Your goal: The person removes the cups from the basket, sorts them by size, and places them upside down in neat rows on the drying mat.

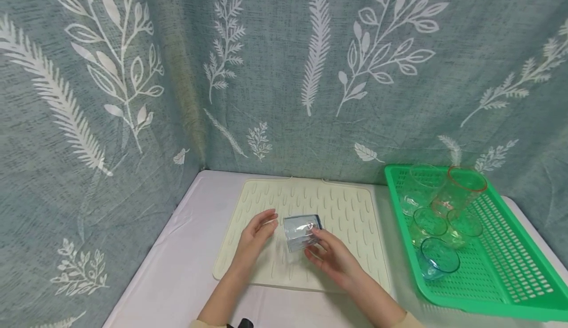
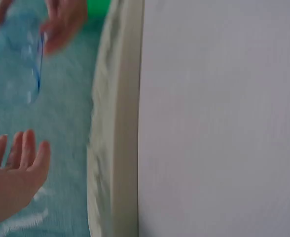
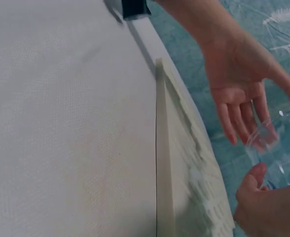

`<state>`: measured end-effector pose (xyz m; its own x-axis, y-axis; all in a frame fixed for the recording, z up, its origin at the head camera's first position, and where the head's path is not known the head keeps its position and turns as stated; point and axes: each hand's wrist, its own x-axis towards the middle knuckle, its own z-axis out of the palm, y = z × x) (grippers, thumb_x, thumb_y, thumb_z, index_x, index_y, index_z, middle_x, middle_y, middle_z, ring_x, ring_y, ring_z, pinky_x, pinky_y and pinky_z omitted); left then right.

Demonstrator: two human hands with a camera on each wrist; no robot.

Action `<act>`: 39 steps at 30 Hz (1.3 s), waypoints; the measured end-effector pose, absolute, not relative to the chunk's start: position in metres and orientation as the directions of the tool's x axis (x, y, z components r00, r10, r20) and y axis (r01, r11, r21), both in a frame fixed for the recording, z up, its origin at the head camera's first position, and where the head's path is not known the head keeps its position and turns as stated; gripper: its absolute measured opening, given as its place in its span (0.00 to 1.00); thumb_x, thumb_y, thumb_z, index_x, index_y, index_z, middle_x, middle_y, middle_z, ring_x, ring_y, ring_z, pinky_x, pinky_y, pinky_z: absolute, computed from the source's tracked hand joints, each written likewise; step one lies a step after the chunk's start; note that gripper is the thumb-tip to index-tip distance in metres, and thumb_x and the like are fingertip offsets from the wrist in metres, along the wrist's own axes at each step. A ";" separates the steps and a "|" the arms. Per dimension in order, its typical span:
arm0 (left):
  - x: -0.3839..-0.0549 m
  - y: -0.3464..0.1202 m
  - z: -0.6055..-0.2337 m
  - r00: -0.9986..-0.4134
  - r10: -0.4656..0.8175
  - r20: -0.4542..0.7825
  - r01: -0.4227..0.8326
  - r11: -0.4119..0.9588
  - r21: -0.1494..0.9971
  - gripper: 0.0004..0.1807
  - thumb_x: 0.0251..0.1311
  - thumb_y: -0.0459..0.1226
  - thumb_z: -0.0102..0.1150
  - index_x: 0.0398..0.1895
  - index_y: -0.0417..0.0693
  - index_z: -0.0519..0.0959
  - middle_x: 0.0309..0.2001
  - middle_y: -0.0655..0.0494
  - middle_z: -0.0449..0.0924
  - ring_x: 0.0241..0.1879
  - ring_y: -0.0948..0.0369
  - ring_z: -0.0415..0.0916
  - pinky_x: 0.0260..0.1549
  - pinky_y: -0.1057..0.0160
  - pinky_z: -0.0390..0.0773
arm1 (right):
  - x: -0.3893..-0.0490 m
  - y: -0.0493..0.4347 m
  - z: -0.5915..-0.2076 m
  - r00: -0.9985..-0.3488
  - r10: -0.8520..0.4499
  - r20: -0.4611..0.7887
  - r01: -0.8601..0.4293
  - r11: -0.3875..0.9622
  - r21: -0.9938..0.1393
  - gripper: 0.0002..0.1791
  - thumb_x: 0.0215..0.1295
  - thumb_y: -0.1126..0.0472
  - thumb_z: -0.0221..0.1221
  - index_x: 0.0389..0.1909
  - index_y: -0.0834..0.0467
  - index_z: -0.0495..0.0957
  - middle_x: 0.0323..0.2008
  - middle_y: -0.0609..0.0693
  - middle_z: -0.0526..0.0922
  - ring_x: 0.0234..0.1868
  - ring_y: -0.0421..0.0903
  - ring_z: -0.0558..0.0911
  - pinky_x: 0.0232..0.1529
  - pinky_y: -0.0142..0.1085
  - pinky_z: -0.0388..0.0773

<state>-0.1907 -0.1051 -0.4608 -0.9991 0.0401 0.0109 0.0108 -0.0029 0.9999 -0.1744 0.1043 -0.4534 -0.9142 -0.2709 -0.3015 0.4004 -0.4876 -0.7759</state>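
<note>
My right hand [image 1: 333,259] grips a clear bluish drinking glass [image 1: 299,232] with a darker blue rim. The glass lies sideways in the air above a cream drying mat [image 1: 350,229], its rim toward the right hand. Just left of the glass is my left hand [image 1: 255,239], fingers relaxed and holding nothing. The left wrist view shows a gap between the left hand [image 2: 17,177] and the glass [image 2: 17,64]. In the right wrist view, the right hand [image 3: 256,202] has its thumb along the glass [image 3: 283,148].
A green plastic basket [image 1: 492,273] stands on the right. Several glasses are in its left part: a red-rimmed one [image 1: 459,190], a tall clear one [image 1: 419,190], yellowish ones [image 1: 428,227] and a blue one [image 1: 437,259]. A leaf-patterned curtain [image 1: 275,71] hangs behind the white tabletop [image 1: 177,259].
</note>
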 end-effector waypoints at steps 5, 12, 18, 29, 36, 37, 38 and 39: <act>-0.217 -0.138 -0.462 -0.986 -0.162 0.032 0.009 0.137 0.990 0.27 0.70 0.47 0.54 0.67 0.45 0.68 0.64 0.46 0.70 0.65 0.51 0.65 0.65 0.51 0.63 | -0.176 0.104 -0.456 -0.909 -0.266 -0.320 0.413 -0.480 -0.774 0.21 0.65 0.60 0.58 0.56 0.61 0.69 0.44 0.49 0.77 0.50 0.48 0.73 0.55 0.39 0.74; -0.238 -0.172 -0.474 -0.970 -0.226 -0.091 -0.131 0.168 0.977 0.31 0.72 0.44 0.48 0.73 0.39 0.57 0.70 0.39 0.59 0.70 0.46 0.56 0.68 0.50 0.57 | -0.178 0.103 -0.459 -0.906 -0.254 -0.339 0.421 -0.465 -0.779 0.28 0.63 0.59 0.60 0.62 0.64 0.65 0.47 0.50 0.76 0.51 0.49 0.72 0.56 0.39 0.73; -0.243 -0.180 -0.481 -0.961 -0.168 -0.220 -0.244 0.138 0.960 0.35 0.72 0.44 0.46 0.75 0.38 0.51 0.73 0.37 0.53 0.73 0.44 0.49 0.70 0.48 0.50 | -0.181 0.101 -0.457 -0.903 -0.258 -0.343 0.425 -0.434 -0.794 0.28 0.64 0.57 0.60 0.62 0.63 0.67 0.49 0.50 0.75 0.52 0.49 0.72 0.56 0.40 0.74; -0.245 -0.188 -0.491 -0.959 -0.138 -0.250 -0.265 0.107 0.958 0.33 0.71 0.41 0.47 0.75 0.40 0.53 0.73 0.38 0.53 0.72 0.44 0.50 0.69 0.48 0.53 | -0.206 0.090 -0.447 -0.932 -0.181 -0.313 0.357 -0.328 -0.875 0.32 0.64 0.58 0.61 0.64 0.66 0.63 0.45 0.50 0.77 0.50 0.48 0.75 0.58 0.45 0.71; -0.246 -0.190 -0.495 -0.968 -0.117 -0.220 -0.228 0.059 0.972 0.31 0.72 0.39 0.47 0.74 0.38 0.54 0.72 0.38 0.55 0.71 0.45 0.53 0.69 0.51 0.55 | -0.239 0.076 -0.448 -0.954 -0.131 -0.268 0.287 -0.153 -0.946 0.40 0.62 0.58 0.65 0.70 0.67 0.58 0.61 0.61 0.70 0.61 0.56 0.72 0.60 0.46 0.72; -0.246 -0.190 -0.496 -0.969 -0.123 -0.217 -0.226 0.066 0.972 0.31 0.72 0.39 0.47 0.74 0.38 0.55 0.72 0.38 0.56 0.71 0.45 0.53 0.69 0.51 0.56 | -0.243 0.074 -0.448 -0.955 -0.128 -0.266 0.281 -0.113 -0.953 0.41 0.62 0.57 0.65 0.71 0.66 0.58 0.63 0.62 0.67 0.62 0.57 0.71 0.61 0.46 0.72; -0.246 -0.190 -0.496 -0.968 -0.128 -0.214 -0.225 0.071 0.972 0.30 0.72 0.39 0.48 0.73 0.38 0.56 0.71 0.38 0.57 0.71 0.45 0.54 0.69 0.51 0.56 | -0.248 0.072 -0.448 -0.958 -0.125 -0.259 0.269 -0.068 -0.961 0.42 0.61 0.57 0.66 0.71 0.65 0.57 0.65 0.63 0.65 0.63 0.58 0.70 0.61 0.47 0.72; -0.246 -0.190 -0.497 -0.968 -0.135 -0.210 -0.222 0.081 0.972 0.30 0.71 0.39 0.48 0.73 0.38 0.58 0.71 0.38 0.58 0.70 0.45 0.55 0.69 0.50 0.56 | -0.253 0.069 -0.449 -0.961 -0.114 -0.254 0.257 -0.021 -0.966 0.42 0.61 0.56 0.66 0.71 0.65 0.57 0.66 0.62 0.64 0.63 0.58 0.71 0.60 0.47 0.72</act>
